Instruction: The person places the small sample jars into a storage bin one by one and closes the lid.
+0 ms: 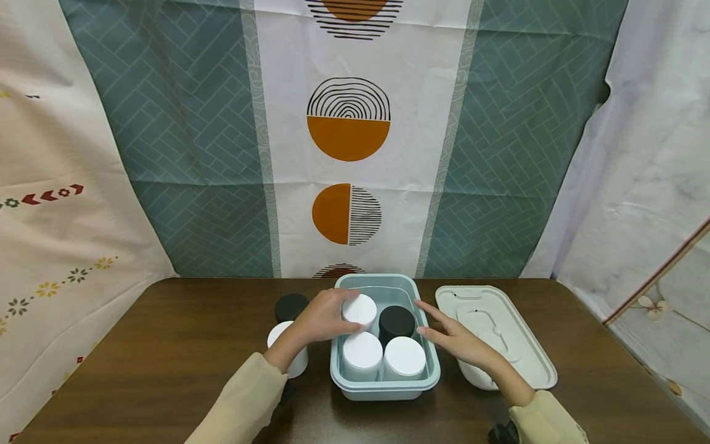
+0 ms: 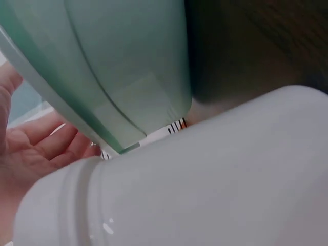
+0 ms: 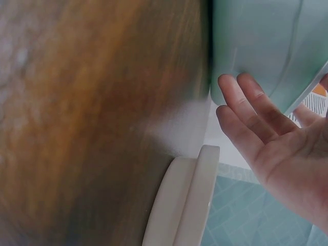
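Gripping a white canister [image 1: 360, 310]: left hand [image 1: 323, 316], fingers curled. Right hand [image 1: 459, 339]: fingers spread, empty. Slipping could knock the black-topped canister [image 1: 396, 322].

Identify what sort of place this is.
Probably a makeshift tabletop recording booth: a patterned curtain hangs right behind a dark wooden table, where a light-blue plastic tub holds lidded jars.

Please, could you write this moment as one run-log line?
left hand: holds white jar inside bin | right hand: spread at bin's right rim | lid: on table, right of bin
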A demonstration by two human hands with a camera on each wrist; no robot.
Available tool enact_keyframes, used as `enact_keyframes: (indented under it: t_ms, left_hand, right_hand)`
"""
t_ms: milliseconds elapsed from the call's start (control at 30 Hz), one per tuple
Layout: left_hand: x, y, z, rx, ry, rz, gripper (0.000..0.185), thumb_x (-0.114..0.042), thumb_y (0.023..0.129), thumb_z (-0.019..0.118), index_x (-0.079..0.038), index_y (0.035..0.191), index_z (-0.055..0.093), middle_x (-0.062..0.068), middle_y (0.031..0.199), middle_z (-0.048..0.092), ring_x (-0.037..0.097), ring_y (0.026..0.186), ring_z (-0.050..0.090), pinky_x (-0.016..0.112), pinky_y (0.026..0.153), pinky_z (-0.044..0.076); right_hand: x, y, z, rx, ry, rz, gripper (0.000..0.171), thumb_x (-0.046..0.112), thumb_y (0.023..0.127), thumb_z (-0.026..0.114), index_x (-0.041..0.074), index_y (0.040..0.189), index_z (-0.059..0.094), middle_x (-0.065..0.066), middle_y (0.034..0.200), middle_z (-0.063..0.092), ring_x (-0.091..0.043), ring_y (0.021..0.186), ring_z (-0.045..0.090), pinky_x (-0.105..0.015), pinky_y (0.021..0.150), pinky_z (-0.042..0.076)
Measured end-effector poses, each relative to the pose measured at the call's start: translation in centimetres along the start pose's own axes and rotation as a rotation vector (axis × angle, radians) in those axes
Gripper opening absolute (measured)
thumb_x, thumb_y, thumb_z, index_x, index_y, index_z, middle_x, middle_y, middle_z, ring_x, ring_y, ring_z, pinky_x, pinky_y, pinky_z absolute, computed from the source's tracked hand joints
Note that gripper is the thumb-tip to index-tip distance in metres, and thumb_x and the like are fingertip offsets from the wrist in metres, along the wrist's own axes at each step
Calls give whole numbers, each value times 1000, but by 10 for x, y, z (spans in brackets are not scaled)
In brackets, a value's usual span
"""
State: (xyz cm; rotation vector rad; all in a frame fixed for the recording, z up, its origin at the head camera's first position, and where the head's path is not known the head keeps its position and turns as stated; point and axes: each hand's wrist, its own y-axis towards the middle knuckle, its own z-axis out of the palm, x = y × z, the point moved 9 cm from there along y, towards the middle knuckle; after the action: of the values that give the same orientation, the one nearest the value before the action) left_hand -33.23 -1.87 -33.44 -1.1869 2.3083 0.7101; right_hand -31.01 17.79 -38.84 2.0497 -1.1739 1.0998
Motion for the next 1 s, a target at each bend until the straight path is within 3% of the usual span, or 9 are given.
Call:
enact_keyframes:
  t_ms: [267, 567, 800, 1000]
  left_hand:
    - [3, 6, 8, 95, 23, 10, 55, -22, 73, 76, 3, 118, 58, 13, 110, 63, 20, 90, 57, 34, 76, 48]
    - [2, 4, 12, 170, 33, -16, 54, -27, 77, 73, 3, 119, 57, 15, 118, 59, 25, 103, 56, 39, 86, 46]
    - [0, 1, 12, 120, 70, -14, 54, -30, 79, 71, 3, 120, 57, 14, 118, 59, 25, 107, 55, 39, 89, 45]
    - [-5, -9, -3, 46, 57, 19, 55, -28, 80, 69, 4, 123, 54, 16, 120, 58, 29, 108, 55, 42, 89, 45]
  right_hand:
    - [-1, 0, 1, 8, 30, 1, 60, 23, 95, 48, 8, 145, 20, -27, 143, 24, -42, 118, 44, -44, 85, 47]
    - [-1, 0, 1, 2, 17, 5, 60, 24, 95, 49, 9, 145, 20, -28, 141, 28, -40, 116, 46, -43, 84, 48]
    - [-3, 0, 2, 6, 29, 8, 60, 24, 95, 48, 8, 145, 19, -27, 144, 22, -43, 119, 42, -44, 85, 47]
    - [-2, 1, 2, 10, 32, -2, 60, 23, 95, 48, 8, 145, 19, -27, 145, 21, -44, 120, 41, -44, 85, 48]
